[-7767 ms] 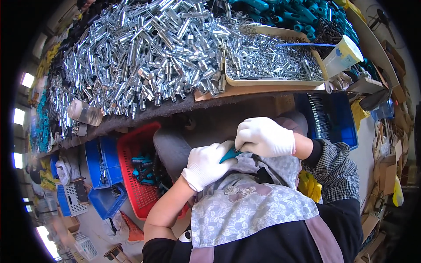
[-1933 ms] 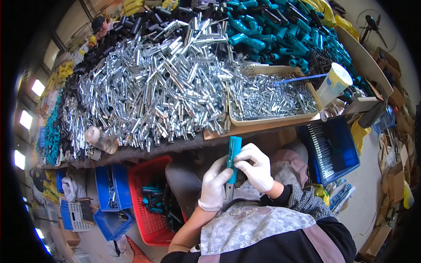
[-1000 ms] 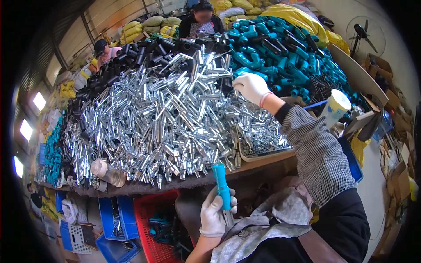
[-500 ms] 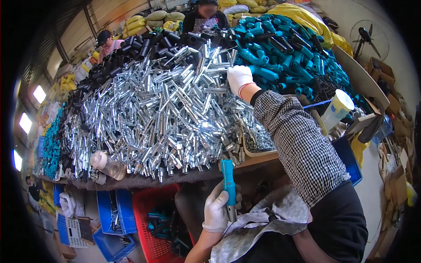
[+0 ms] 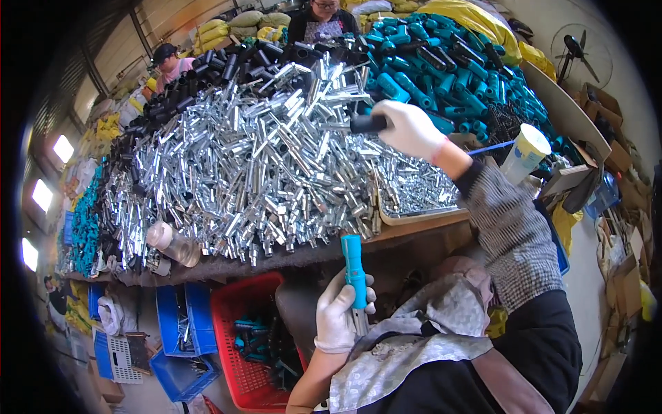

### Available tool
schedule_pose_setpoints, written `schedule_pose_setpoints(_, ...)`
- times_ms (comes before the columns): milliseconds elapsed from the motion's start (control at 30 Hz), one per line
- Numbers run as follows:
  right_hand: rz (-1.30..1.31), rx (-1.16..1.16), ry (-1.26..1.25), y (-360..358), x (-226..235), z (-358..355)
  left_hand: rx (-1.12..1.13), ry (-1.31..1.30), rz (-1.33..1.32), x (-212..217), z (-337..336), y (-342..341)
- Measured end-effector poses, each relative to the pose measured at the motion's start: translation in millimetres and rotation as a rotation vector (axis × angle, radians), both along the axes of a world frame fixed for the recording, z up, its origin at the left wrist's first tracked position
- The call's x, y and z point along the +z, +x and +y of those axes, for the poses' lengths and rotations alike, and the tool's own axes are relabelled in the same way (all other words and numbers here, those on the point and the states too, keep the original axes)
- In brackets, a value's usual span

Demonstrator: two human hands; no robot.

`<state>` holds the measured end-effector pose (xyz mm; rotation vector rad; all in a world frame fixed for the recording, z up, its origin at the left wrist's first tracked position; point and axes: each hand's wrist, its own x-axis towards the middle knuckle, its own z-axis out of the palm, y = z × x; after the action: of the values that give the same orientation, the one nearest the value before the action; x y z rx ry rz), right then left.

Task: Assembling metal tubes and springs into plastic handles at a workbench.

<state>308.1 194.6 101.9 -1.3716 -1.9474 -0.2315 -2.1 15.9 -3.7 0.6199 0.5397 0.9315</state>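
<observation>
The left hand curls closed around a nearly upright teal handle, while the right hand, farther ahead, grips what looks like a black sleeve beside metal parts heaped on the surface beyond the left hand.

White gloves, checked sleeve, black top, floral apron.

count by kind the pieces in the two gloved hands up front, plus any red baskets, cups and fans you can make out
Teal piece, in the left hand: 1
Black piece, in the right hand: 1
Red basket: 1
Cup: 1
Fan: 1
Total: 5
</observation>
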Motion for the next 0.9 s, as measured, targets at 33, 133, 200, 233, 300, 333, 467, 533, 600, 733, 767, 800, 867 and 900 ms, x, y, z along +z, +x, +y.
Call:
schedule_pose_setpoints(33,0.067,0.126,-0.071,-13.9,-0.1,-32.2,0.024,0.002,0.016,0.7,-0.7,-3.1)
schedule_pose_setpoints(133,0.038,0.295,-0.149,-35.2,-17.5,-120.7,0.018,0.016,0.065,3.4,-0.4,0.0)
schedule_pose_setpoints(200,0.104,0.211,-0.289,-39.8,-32.4,-159.0,-0.088,0.062,0.160,6.2,1.3,5.7)
schedule_pose_setpoints(233,0.126,0.175,-0.243,-41.5,-40.1,-170.8,-0.147,0.082,0.207,7.8,0.3,7.2)
schedule_pose_setpoints(300,0.148,0.113,-0.162,-39.9,-51.5,-184.7,-0.205,0.089,0.253,4.6,-1.5,9.8)
schedule_pose_setpoints(333,0.153,0.111,-0.174,-37.9,-57.0,-187.7,-0.278,0.119,0.307,3.1,-3.2,10.8)
schedule_pose_setpoints(467,0.246,0.127,-0.091,-47.5,-80.5,-197.3,-0.428,0.097,0.338,-12.2,-11.2,10.7)
schedule_pose_setpoints(533,0.432,0.135,-0.122,-57.5,-99.1,-204.1,-0.443,0.004,0.270,-14.5,-16.1,12.0)
schedule_pose_setpoints(600,0.652,0.208,-0.290,-69.4,-105.4,-213.8,-0.392,-0.065,0.206,-17.9,-20.3,12.7)
schedule_pose_setpoints(733,0.952,0.361,-0.442,-94.6,-131.7,-226.6,-0.344,-0.124,0.133,-18.0,-18.8,15.4)
schedule_pose_setpoints(767,0.914,0.347,-0.407,-94.1,-132.6,-227.9,-0.356,-0.068,0.184,-18.5,-17.0,16.5)
schedule_pose_setpoints(800,0.876,0.330,-0.370,-93.2,-131.0,-228.4,-0.369,-0.064,0.187,-16.5,-15.8,18.7)
schedule_pose_setpoints(867,0.670,0.279,-0.223,-92.1,-121.5,-229.9,-0.330,0.251,0.407,-9.4,-12.3,25.5)
schedule_pose_setpoints(900,0.699,0.308,-0.186,-95.9,-118.7,-231.7,-0.353,0.310,0.489,-9.4,-12.9,25.6)
